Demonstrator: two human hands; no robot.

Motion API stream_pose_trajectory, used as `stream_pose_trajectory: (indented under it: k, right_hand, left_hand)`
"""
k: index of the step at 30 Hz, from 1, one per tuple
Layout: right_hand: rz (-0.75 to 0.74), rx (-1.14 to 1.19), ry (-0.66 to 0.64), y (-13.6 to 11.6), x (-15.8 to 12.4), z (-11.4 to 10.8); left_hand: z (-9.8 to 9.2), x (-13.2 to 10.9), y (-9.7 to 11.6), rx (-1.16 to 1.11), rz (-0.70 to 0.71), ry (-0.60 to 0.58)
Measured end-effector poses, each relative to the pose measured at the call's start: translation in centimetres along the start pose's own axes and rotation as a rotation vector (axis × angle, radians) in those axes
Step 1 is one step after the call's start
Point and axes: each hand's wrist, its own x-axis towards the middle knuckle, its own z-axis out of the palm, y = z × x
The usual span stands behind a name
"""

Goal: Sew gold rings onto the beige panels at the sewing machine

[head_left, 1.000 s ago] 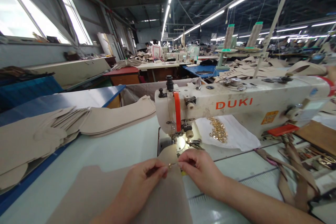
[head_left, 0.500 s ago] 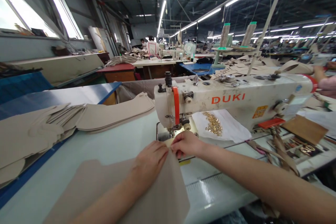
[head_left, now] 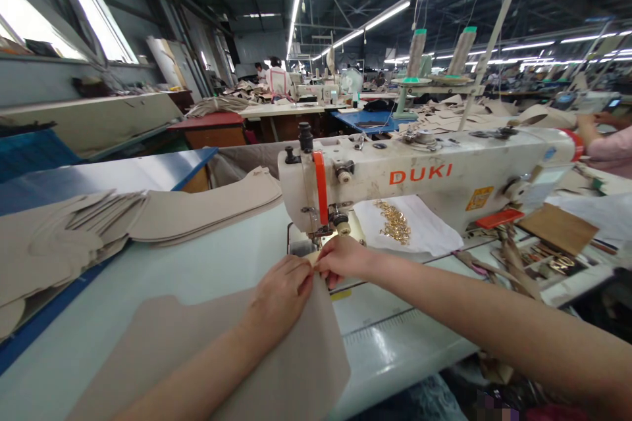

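The fabric panel (head_left: 296, 348) lay smooth and taupe at lower centre, its left outline stepped, its lower-right corner rounded. The left hand (head_left: 284, 293) rested on it, grip unclear; the right hand (head_left: 340, 260) pinched its narrow top end near the sewing machine (head_left: 424, 171). Wide tabletop (head_left: 212, 276) separated it from stacked pieces (head_left: 197, 214) at left; a narrower strip lay rightward.

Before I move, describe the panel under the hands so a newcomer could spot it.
Find the white sewing machine lettered DUKI. Nearer the viewer, below its needle end, lies a flat beige panel. Unlike the beige stacks to its left, this one has the left hand on it.
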Motion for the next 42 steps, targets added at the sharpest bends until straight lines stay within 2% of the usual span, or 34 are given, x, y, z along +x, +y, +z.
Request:
stream_pose_trajectory:
  k: [3, 6, 8, 11, 12, 14, 21, 26, 33, 42]
  right_hand:
    - [-0.124, -0.132, 0.072, 0.9, -0.8, -0.1]
    - [-0.294, -0.274, 0.157, 2.4, -3.2, -0.5]
    - [-0.482, -0.448, 0.123, 3.6, -5.1, -1.0]
    - [-0.908, -0.946, 0.045, 5.0, -7.3, -1.6]
    - [-0.994, -1.057, 0.048, 5.3, -7.6, -1.8]
    - [-1.060, -1.146, 0.082, 5.5, -7.6, -1.9]
    - [-1.149, -1.080, 0.176, 5.3, -5.3, -1.2]
    - [-1.107, -0.959, 0.305, 5.2, -4.0, -0.3]
    - [-0.984, -0.861, 0.261, 4.9, -3.5, 0.2]
    - [-0.955, -0.832, 0.238, 4.8, -3.4, 0.4]
  left_hand:
    - [0.3, 0.1, -0.2, 0.004, -0.009, 0.010]
    - [0.4, 0.2, -0.4, -0.002, -0.022, 0.020]
    - [0.5, 0.2, -0.4, -0.009, -0.016, 0.030]
    - [0.5, 0.3, -0.3, -0.010, -0.013, 0.048]
    - [0.5, 0.3, -0.2, -0.008, -0.013, 0.050]
    - [0.4, 0.3, -0.1, -0.005, -0.011, 0.047]
    - [0.2, 0.3, -0.1, 0.000, 0.013, 0.012]
    - [0.1, 0.3, -0.3, -0.014, -0.017, -0.049]
    - [0.5, 0.0, -0.5, -0.057, -0.059, -0.042]
    - [0.4, 0.1, -0.3, -0.090, -0.061, 0.024]
